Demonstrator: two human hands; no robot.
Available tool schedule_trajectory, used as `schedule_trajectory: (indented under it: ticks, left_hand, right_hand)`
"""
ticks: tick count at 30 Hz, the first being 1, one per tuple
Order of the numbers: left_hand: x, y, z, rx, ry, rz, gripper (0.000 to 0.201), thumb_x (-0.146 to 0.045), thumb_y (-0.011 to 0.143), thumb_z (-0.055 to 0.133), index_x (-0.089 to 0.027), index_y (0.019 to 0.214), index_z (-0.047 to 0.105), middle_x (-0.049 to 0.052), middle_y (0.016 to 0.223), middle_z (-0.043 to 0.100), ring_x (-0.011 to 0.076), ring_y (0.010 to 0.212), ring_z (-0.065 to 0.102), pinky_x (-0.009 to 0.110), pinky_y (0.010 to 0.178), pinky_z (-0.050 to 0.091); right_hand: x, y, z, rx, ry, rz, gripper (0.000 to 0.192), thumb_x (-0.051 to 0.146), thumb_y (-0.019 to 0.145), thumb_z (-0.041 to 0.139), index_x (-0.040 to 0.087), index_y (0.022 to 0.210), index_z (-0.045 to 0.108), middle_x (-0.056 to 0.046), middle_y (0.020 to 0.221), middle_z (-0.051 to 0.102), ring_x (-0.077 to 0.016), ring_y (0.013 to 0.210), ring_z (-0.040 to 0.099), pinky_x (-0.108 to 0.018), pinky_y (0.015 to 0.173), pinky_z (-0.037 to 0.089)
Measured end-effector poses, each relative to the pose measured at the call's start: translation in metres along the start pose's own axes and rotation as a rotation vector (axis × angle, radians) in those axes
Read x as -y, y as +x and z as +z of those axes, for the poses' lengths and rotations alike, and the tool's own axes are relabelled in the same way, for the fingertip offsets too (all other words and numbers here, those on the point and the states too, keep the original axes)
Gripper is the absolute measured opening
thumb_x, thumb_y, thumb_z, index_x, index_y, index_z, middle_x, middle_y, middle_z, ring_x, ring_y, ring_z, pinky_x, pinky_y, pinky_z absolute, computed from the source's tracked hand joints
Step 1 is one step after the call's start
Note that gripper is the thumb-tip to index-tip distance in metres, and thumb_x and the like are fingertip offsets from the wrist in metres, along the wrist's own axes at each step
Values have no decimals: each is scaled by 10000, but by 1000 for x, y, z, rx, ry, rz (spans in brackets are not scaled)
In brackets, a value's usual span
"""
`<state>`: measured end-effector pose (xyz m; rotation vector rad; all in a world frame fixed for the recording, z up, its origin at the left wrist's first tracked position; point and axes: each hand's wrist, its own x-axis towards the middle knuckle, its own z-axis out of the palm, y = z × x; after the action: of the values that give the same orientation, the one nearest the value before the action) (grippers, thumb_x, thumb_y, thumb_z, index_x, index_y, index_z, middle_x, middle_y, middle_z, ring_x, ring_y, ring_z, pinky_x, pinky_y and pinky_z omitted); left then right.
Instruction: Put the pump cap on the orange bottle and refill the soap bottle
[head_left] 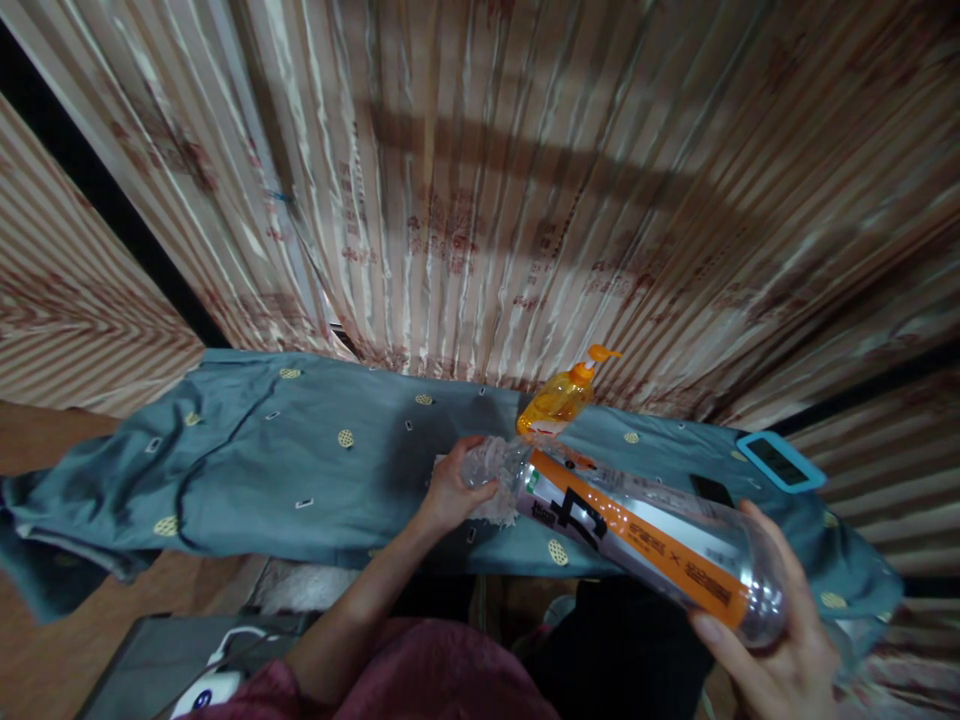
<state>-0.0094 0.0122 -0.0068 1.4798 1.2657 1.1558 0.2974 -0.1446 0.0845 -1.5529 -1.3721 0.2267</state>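
One bottle lies tilted between two hands.

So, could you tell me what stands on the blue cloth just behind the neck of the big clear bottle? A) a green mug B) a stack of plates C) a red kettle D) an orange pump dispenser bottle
D: an orange pump dispenser bottle stands on the blue cloth just beyond the neck of the clear bottle, which the right hand holds at its base.

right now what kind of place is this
Probably a room in a home: striped curtains hang behind a surface draped in blue-green cloth, with an orange pump bottle standing on it.
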Motion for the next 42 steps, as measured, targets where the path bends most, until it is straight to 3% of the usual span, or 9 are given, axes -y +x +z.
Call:
schedule_trajectory:
  ticks: [5, 11, 19, 25, 30, 35, 38, 42]
  left_hand:
    - [-2, 0, 0, 1, -2, 3, 597, -194, 699, 881, -212, 1270, 708, 73, 1288, 822, 298, 1210, 784, 446, 1123, 601]
    - [-5, 0, -1, 5, 11, -9, 590, -188, 700, 883, -229, 1264, 713, 58, 1286, 827, 277, 1195, 787, 414, 1102, 607]
    - [-8, -1, -2, 11, 5, -18, 595, -188, 695, 877, -215, 1265, 710, 66, 1284, 830, 283, 1186, 789, 415, 1100, 604]
    - [-6, 0, -1, 13, -7, -10, 596, -202, 693, 874, -212, 1264, 702, 72, 1300, 824, 290, 1206, 781, 437, 1122, 593]
    - [-6, -1, -1, 5, -10, -5, 584, -187, 693, 868, -221, 1253, 708, 64, 1292, 826, 289, 1201, 784, 437, 1116, 599]
    - [-7, -1, -1, 2, -5, -15, 580, -179, 691, 875, -233, 1244, 710, 48, 1265, 833, 282, 1169, 795, 424, 1091, 614]
    - [-6, -1, -1, -6, -6, -15, 584, -171, 688, 883, -228, 1244, 715, 60, 1270, 830, 288, 1187, 789, 426, 1107, 606]
    - [-5, -1, 0, -4, -8, -18, 585, -172, 687, 889, -225, 1245, 720, 63, 1254, 829, 291, 1179, 788, 434, 1101, 608]
  right_hand:
    - [-4, 0, -4, 9, -81, -49, 1061, 566, 753, 938, 342, 1691, 495, -113, 1678, 550, -500, 1412, 604, -627, 1156, 468]
    - [-2, 0, -3, 1, -55, -67, 1059, 557, 756, 939, 309, 1688, 502, -115, 1693, 534, -466, 1388, 626, -556, 1136, 481]
    - [-1, -1, -2, -10, 13, 40, 1089, 557, 727, 953, 333, 1687, 491, -121, 1696, 527, -535, 1499, 516, -730, 1234, 364]
    - [-5, 2, -3, -4, -39, -23, 1077, 565, 723, 959, 267, 1664, 528, -133, 1680, 544, -458, 1424, 606, -561, 1213, 448]
    - [-7, -1, -3, 22, -38, -14, 1087, 559, 756, 941, 306, 1702, 468, -110, 1727, 488, -469, 1460, 570, -579, 1215, 440]
    - [-6, 0, -7, 28, -89, -60, 1069, 559, 773, 931, 284, 1701, 476, -106, 1692, 532, -423, 1402, 629, -467, 1124, 517]
    - [-5, 1, -5, 30, -79, -65, 1065, 555, 774, 931, 287, 1699, 477, -110, 1699, 524, -434, 1425, 611, -491, 1150, 496]
    - [-1, -1, 0, 9, -15, -15, 1066, 558, 753, 937, 295, 1685, 492, -128, 1719, 492, -507, 1480, 535, -691, 1253, 361]
